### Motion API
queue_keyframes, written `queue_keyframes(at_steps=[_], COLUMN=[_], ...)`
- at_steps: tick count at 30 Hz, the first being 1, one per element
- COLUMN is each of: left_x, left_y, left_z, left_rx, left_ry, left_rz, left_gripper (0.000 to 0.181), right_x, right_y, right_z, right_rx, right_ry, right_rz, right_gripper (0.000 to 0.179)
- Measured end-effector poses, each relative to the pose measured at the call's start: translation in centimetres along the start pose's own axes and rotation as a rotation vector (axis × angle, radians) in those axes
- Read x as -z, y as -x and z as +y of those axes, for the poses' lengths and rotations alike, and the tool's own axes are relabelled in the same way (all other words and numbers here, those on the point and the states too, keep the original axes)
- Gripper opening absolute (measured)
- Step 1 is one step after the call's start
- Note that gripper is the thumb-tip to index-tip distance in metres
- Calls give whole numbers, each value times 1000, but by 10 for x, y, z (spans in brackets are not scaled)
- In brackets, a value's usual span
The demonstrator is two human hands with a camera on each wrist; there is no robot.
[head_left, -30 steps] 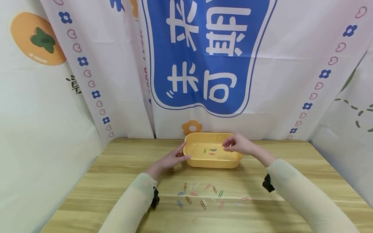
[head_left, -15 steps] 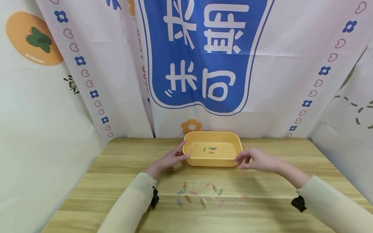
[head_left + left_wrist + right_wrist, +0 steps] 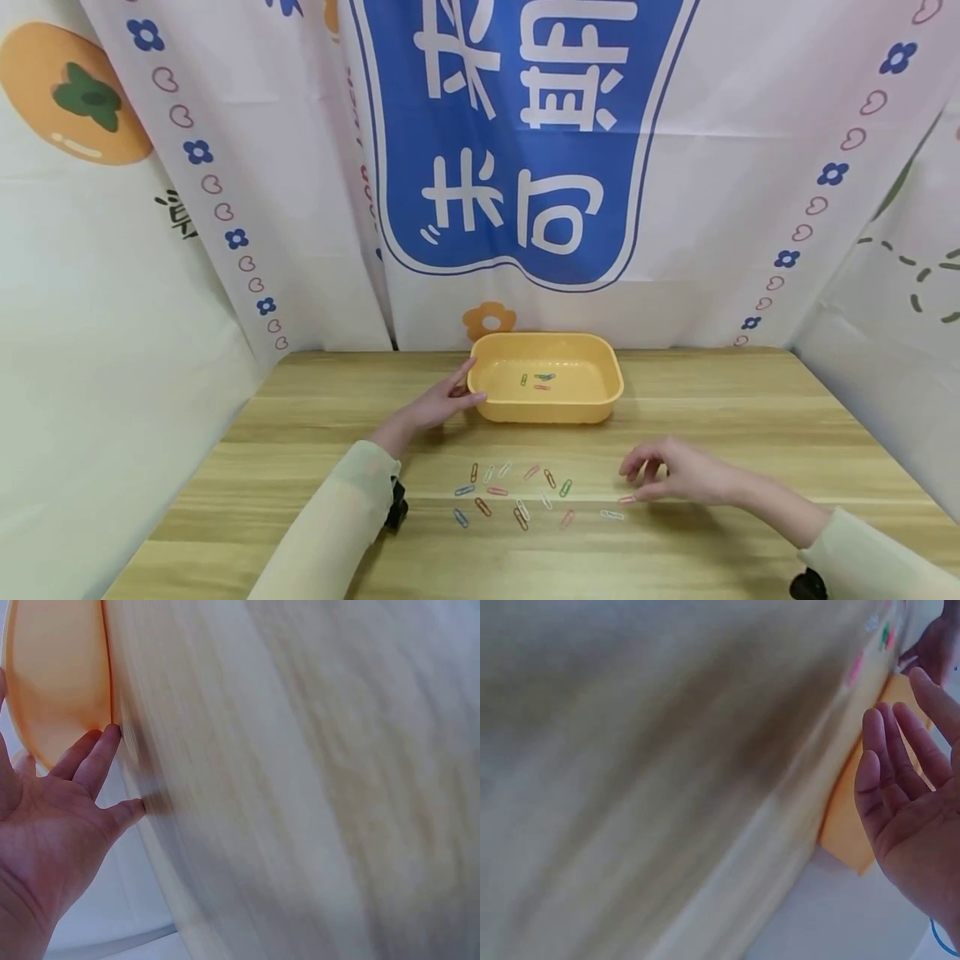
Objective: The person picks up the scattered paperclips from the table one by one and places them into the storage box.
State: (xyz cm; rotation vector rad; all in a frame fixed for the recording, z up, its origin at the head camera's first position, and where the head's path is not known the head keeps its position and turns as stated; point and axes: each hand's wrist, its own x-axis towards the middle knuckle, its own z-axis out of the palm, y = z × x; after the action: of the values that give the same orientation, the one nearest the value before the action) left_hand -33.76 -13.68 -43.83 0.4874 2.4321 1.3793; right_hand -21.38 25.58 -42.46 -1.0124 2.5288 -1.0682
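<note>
A yellow plastic basin (image 3: 546, 412) stands near the back of the table with several paper clips (image 3: 542, 387) lying on its bottom. My left hand (image 3: 437, 407) rests at the basin's left end, fingers extended against its wall; the left wrist view shows those fingers (image 3: 99, 761) touching the orange-looking side. Over the table to the right, my right hand (image 3: 686, 471) hovers with loosely bent fingers and nothing between them. Its thumb tip is right at a pink paper clip (image 3: 627, 499). Just left of that lies a white paper clip (image 3: 612, 515).
Several more loose paper clips, among them a green one (image 3: 566, 488) and a blue one (image 3: 461, 518), are scattered on the wooden table (image 3: 337, 533) before the basin. A printed cloth (image 3: 712, 250) hangs behind the table's back edge.
My right hand has moved from above the basin, past its right front corner, down toward the pink paper clip at the right. The left hand stays at the basin's left end.
</note>
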Motion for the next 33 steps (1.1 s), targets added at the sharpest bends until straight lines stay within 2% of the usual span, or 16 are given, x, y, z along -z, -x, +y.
queue_keyframes(at_steps=[8, 15, 19, 29, 33], left_x=[1, 1, 1, 0, 0], left_y=[0, 1, 1, 0, 1], left_z=[-1, 2, 3, 2, 2], left_rx=[17, 6, 21, 11, 19], left_ry=[-5, -14, -10, -17, -20], left_rz=[6, -2, -5, -6, -4], left_gripper=[80, 80, 80, 79, 78], right_x=[-9, -11, -12, -6, -6], right_y=[-2, -8, -11, -20, -19], right_z=[10, 18, 20, 15, 12], right_rx=[-27, 22, 48, 1, -1], right_ry=[4, -27, -40, -45, -50], right_rz=[3, -27, -40, -157, -168], right_gripper=[21, 12, 10, 10, 11])
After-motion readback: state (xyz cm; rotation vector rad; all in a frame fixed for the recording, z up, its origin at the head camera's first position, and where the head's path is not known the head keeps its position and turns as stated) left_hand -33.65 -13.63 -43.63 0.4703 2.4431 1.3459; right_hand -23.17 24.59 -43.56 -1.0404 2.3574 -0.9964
